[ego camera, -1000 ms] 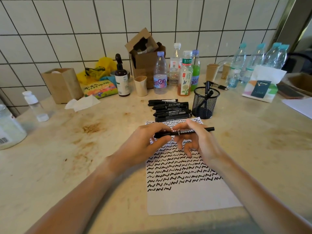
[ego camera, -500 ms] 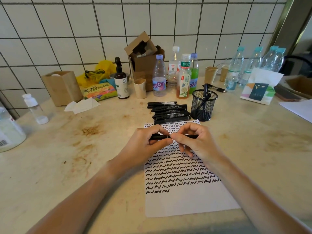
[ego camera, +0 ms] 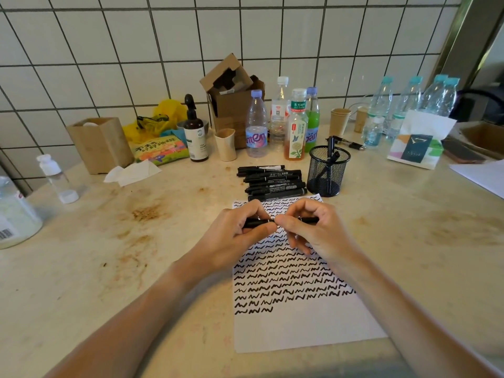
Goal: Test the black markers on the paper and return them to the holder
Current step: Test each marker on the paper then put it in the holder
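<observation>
Both hands hold one black marker [ego camera: 257,222] level above the top of the white paper [ego camera: 305,327], which is covered in black squiggles. My left hand [ego camera: 234,236] grips its left part and my right hand [ego camera: 311,230] pinches its right part. Whether cap and barrel are joined is hidden by my fingertips. Several more black markers [ego camera: 274,184] lie in a pile just beyond the paper. The black mesh holder [ego camera: 327,170] stands to the right of the pile with a marker or two upright in it.
Bottles [ego camera: 296,129], paper cups [ego camera: 225,144], a cardboard box [ego camera: 234,96] and a brown pump bottle [ego camera: 195,135] line the tiled wall. A tissue pack [ego camera: 417,145] sits at the right, a plastic bottle [ego camera: 56,177] and crumpled tissue [ego camera: 131,173] at the left.
My right hand has slid left along the marker, so less of its right end sticks out. Both hands stay above the top of the paper.
</observation>
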